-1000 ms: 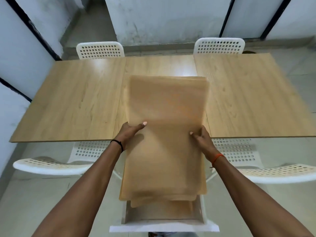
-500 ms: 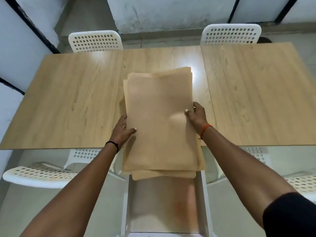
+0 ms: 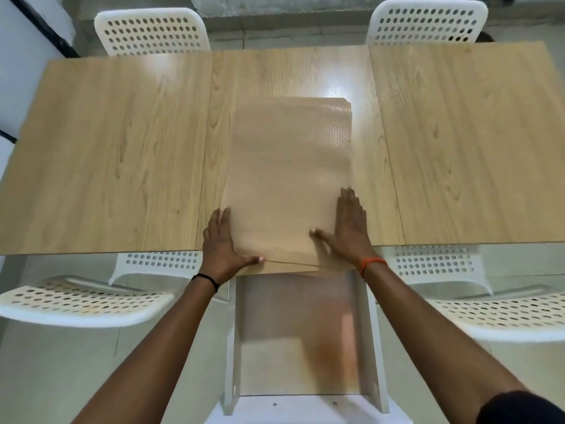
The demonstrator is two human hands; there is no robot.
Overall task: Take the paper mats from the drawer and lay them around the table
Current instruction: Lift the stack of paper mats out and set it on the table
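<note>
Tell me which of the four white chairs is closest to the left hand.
The near-left chair, tucked at the table's near edge. Its backrest sits just left of the left hand; the near-right chair is past the right hand, and two stand across the table.

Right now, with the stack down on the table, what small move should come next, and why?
Probably peel the top sheet off the paper mats: the whole stack lies on the table at its near edge, both the left hand and right hand rest flat on it, the drawer looks empty, and no mat is laid out.
</note>
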